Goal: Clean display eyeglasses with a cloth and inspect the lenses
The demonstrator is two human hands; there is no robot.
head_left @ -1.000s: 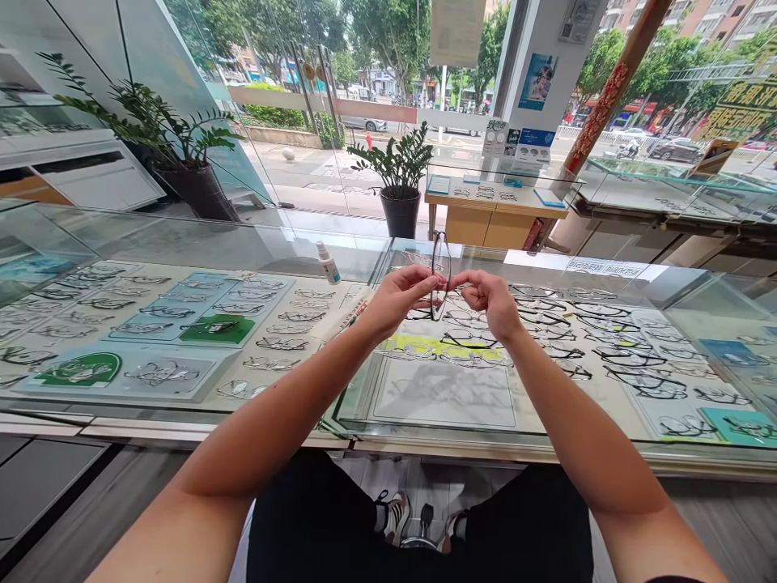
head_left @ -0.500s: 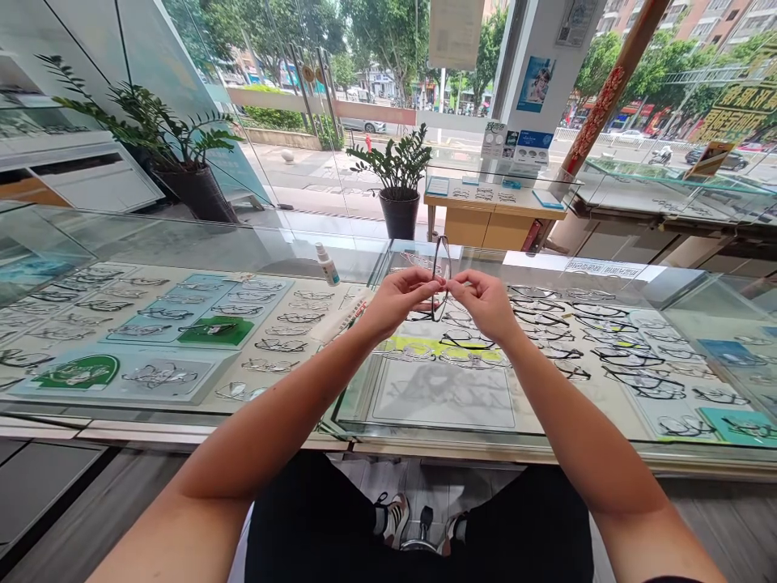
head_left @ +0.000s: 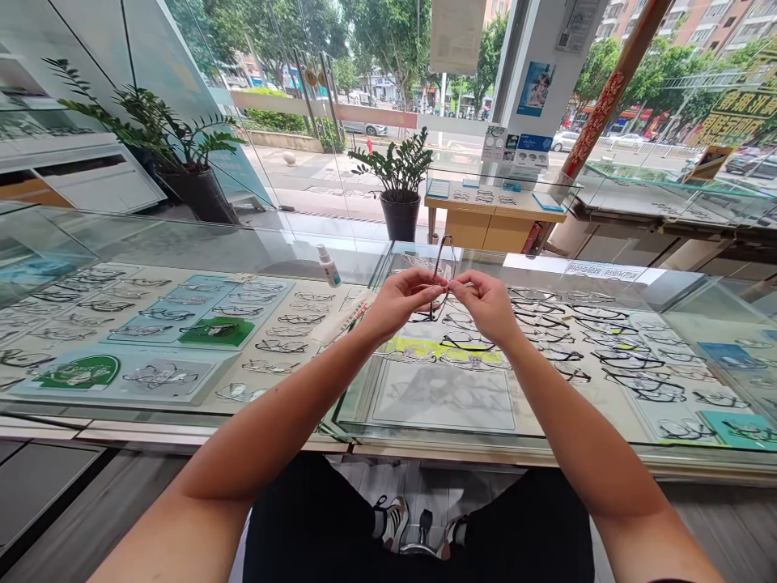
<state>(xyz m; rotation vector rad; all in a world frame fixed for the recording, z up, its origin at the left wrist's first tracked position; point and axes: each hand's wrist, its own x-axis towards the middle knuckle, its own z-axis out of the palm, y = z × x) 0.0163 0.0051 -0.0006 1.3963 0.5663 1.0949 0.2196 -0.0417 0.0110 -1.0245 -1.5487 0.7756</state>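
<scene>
I hold a pair of thin dark-framed glasses (head_left: 445, 257) upright above the glass display counter (head_left: 182, 243), seen nearly edge-on. My left hand (head_left: 401, 301) pinches the frame from the left with closed fingers. My right hand (head_left: 487, 304) pinches it from the right, fingertips meeting the left hand's at the middle of the frame. Both forearms reach forward from the bottom of the view. Under the glass below my hands lie rows of several spectacle frames (head_left: 583, 332) on trays.
A small white spray bottle (head_left: 329, 265) and a white tube (head_left: 347, 317) lie on the counter left of my hands. Potted plants (head_left: 399, 178) stand behind the counter by the windows. A second showcase (head_left: 503, 194) stands further back. My shoes (head_left: 397, 518) show below.
My hands have drawn slightly closer together on the glasses and the frame has tilted and shifted a little to the right; otherwise the scene is unchanged.
</scene>
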